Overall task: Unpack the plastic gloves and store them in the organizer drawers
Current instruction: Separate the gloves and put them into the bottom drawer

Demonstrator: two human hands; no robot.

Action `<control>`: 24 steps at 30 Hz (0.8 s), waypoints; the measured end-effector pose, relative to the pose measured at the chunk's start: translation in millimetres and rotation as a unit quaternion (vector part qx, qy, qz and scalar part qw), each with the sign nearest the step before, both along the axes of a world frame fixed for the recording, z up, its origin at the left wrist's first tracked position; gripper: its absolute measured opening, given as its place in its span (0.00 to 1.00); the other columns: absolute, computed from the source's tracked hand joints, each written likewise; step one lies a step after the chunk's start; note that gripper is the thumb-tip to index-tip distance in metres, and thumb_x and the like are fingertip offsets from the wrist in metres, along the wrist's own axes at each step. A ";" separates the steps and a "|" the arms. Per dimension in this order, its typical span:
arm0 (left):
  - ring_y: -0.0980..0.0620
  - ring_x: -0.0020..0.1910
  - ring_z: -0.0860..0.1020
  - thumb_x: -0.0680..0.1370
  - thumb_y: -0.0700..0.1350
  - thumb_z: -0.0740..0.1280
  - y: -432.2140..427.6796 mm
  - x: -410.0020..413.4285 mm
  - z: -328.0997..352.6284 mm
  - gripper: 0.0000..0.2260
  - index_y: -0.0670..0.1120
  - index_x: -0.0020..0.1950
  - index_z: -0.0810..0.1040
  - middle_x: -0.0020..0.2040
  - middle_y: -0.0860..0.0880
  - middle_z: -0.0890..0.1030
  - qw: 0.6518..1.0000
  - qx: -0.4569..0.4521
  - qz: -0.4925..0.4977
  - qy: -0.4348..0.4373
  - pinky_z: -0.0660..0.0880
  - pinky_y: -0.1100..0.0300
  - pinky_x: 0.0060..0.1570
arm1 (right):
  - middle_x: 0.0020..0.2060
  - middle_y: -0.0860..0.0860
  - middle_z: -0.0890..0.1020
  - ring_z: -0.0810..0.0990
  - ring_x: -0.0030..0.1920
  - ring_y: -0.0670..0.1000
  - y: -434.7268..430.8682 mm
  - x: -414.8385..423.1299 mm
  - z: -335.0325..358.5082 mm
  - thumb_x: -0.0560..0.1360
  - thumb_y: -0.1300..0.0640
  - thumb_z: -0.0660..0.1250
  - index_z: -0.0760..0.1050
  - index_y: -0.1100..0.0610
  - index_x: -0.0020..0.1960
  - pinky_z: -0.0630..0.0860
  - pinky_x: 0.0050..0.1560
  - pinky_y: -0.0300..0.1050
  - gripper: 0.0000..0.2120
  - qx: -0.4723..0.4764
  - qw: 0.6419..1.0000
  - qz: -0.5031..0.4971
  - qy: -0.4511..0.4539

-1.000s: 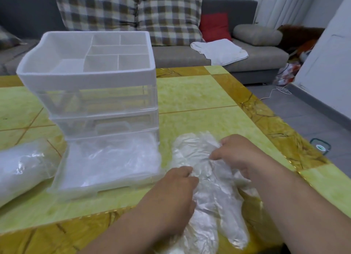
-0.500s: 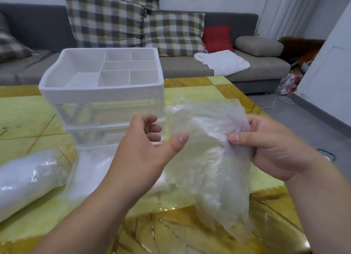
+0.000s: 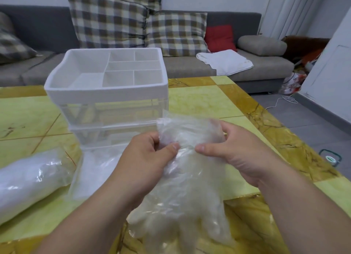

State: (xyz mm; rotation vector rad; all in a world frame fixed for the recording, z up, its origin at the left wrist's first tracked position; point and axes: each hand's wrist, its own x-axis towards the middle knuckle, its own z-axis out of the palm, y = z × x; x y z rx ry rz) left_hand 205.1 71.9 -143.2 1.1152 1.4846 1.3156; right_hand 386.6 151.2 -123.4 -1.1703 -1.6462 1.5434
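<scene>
A bunch of clear plastic gloves (image 3: 186, 193) hangs above the table, fingers pointing down toward me. My left hand (image 3: 146, 162) pinches its upper left part and my right hand (image 3: 237, 151) grips its upper right edge. Behind them stands the organizer (image 3: 114, 94), white compartment tray on top and clear drawers below. Its bottom drawer (image 3: 95, 170) is pulled out with clear gloves inside, partly hidden by my left arm. A sealed bag of gloves (image 3: 28, 181) lies at the left on the table.
The yellow-green tiled table (image 3: 205, 102) has its right edge beside grey floor. A grey sofa (image 3: 190, 67) with plaid cushions, a red cushion and a white cloth (image 3: 226, 62) stands behind. A cable lies on the floor at right.
Both hands lifted the gloves off the table, then came closer together on the upper part. The view tilted up slightly.
</scene>
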 end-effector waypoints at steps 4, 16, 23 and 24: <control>0.41 0.37 0.82 0.80 0.44 0.68 0.5 -3.4 -1.0 0.08 0.44 0.44 0.83 0.38 0.45 0.84 1.000 -0.006 0.015 0.015 0.78 0.45 0.41 | 0.39 0.52 0.87 0.87 0.39 0.54 -2.5 -11.2 -1.2 0.70 0.68 0.72 0.79 0.49 0.59 0.84 0.43 0.54 0.22 0.048 0.993 -0.096 -0.057; 0.30 0.50 0.81 0.81 0.41 0.65 -2.8 -9.0 4.9 0.09 0.37 0.55 0.80 0.51 0.31 0.82 0.997 -0.021 -0.036 -0.065 0.77 0.36 0.52 | 0.43 0.50 0.87 0.87 0.42 0.51 -2.7 -14.6 -3.9 0.66 0.61 0.79 0.81 0.52 0.57 0.82 0.44 0.49 0.20 0.047 0.996 -0.074 0.004; 0.41 0.42 0.76 0.80 0.41 0.68 -0.8 -10.1 2.3 0.10 0.33 0.51 0.77 0.43 0.38 0.79 0.996 -0.015 -0.023 -0.087 0.74 0.49 0.43 | 0.38 0.48 0.87 0.86 0.40 0.54 3.8 -13.9 -1.3 0.75 0.61 0.65 0.81 0.48 0.52 0.83 0.41 0.54 0.12 0.063 0.979 -0.192 -0.003; 0.41 0.42 0.77 0.80 0.40 0.67 -1.1 -10.0 2.6 0.09 0.33 0.51 0.77 0.43 0.38 0.79 0.995 -0.018 -0.021 -0.092 0.75 0.49 0.43 | 0.39 0.51 0.87 0.85 0.39 0.55 3.9 -13.6 -1.1 0.75 0.61 0.65 0.80 0.48 0.51 0.82 0.41 0.56 0.10 0.066 0.980 -0.189 -0.004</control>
